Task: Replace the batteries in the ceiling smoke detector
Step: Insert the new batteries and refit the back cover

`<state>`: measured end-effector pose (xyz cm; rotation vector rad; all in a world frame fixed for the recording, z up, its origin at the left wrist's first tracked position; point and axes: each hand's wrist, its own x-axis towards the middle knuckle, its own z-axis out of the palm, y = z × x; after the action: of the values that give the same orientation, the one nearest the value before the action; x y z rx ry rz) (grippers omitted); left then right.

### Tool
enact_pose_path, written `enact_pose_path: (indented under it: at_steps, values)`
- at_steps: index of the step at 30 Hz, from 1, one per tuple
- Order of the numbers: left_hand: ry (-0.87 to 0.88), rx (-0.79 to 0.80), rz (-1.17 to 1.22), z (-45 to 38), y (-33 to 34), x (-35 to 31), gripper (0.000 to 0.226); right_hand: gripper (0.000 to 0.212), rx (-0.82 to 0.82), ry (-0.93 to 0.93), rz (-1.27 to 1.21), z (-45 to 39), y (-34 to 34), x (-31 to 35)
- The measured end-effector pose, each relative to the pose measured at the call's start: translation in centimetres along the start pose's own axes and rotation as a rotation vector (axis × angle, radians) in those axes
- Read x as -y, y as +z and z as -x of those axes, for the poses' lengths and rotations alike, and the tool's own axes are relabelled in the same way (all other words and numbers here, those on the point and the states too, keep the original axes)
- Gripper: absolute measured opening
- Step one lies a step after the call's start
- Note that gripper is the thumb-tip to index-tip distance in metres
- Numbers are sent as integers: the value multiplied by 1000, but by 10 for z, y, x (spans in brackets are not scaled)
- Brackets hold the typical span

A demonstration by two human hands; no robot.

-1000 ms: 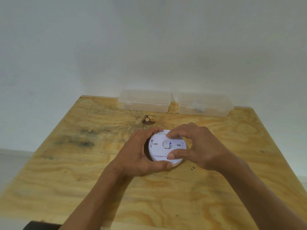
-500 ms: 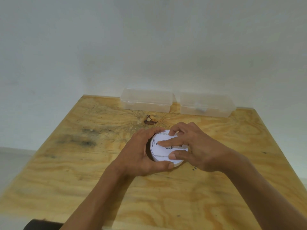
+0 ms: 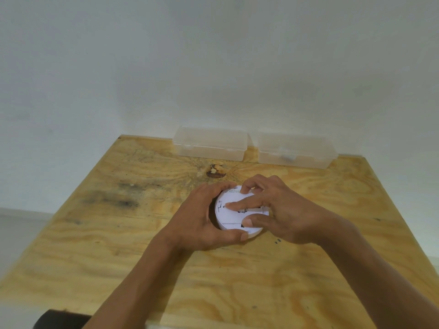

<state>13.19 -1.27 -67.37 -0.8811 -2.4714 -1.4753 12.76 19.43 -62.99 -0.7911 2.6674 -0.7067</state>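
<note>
Two bare hands work on a white smoke detector (image 3: 234,216) lying near the middle of a plywood tabletop (image 3: 99,245).

Nearest, both forearms reach in from the near edge. The left hand (image 3: 202,219) cups the detector's left rim, its fingers (image 3: 223,187) curled round the far side and its thumb closed along the near edge, so it grips the unit. The right hand (image 3: 282,213) rests on top from the right: its index finger lies stretched across the flat face toward the left, the thumb presses the face nearer the near edge, and the other fingers are bent at the far rim; it does not clasp anything. Beyond the detector a dark knot (image 3: 215,171) marks the wood. At the far edge, against the pale wall, two clear lidded plastic boxes (image 3: 210,143) (image 3: 295,150) stand side by side; something small and greyish shows dimly in the right one.
</note>
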Motion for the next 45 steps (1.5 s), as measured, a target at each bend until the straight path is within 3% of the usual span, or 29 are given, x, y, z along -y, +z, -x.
enact_pose_path:
  at_steps: [22, 37, 45]
  values:
    - [-59, -35, -38, 4, 2, 2, 73, 43, -389, 50, 27, 8, 29, 5]
    - [-159, -103, 17, 11, 11, 6, 75, 46, -335, 39, 11, 6, 23, 5]
    - [-181, -1, 90, 11, -2, -1, 83, 52, -188, 30, 170, 7, 19, 8]
